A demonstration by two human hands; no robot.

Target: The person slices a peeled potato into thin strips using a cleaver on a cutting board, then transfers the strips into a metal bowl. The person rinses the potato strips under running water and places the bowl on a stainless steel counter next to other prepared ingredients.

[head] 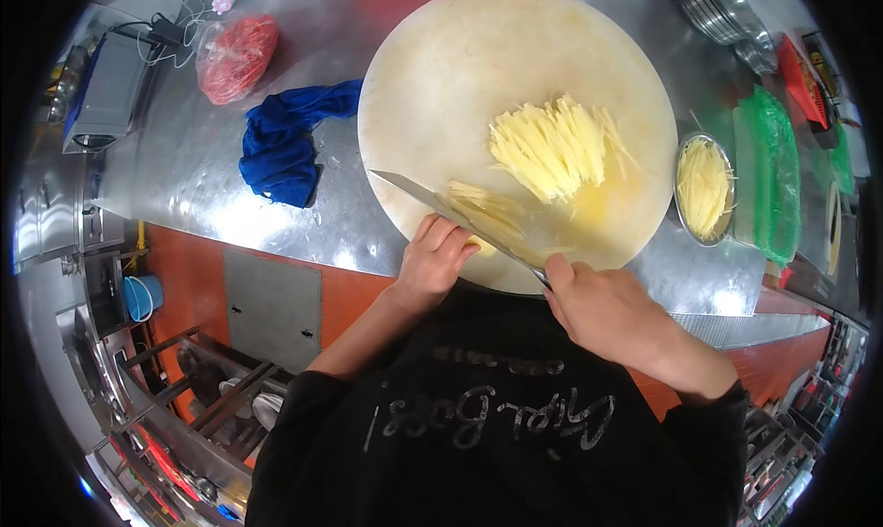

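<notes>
A broad-bladed kitchen knife (448, 212) lies slanted low over a round cutting board (441, 78), its tip to the left. My right hand (600, 306) grips its handle. My left hand (434, 259) bends its fingers against the blade's near side, its thumb against a pale yellow vegetable piece (483, 246), mostly hidden by hand and blade. Just beyond the blade are thin cut strips (486, 206), partly blurred. A thick pile of pale yellow vegetable strips (548, 147) rests farther back on the board, a few stray strips at its right.
Right of the board stands an oval metal bowl (705, 189) of similar strips, beside green plastic wrapping (767, 175). Stacked metal bowls (717, 10) are behind. Left on the steel table (186, 161) lie a blue cloth (279, 147) and a clear bag of red contents (236, 58).
</notes>
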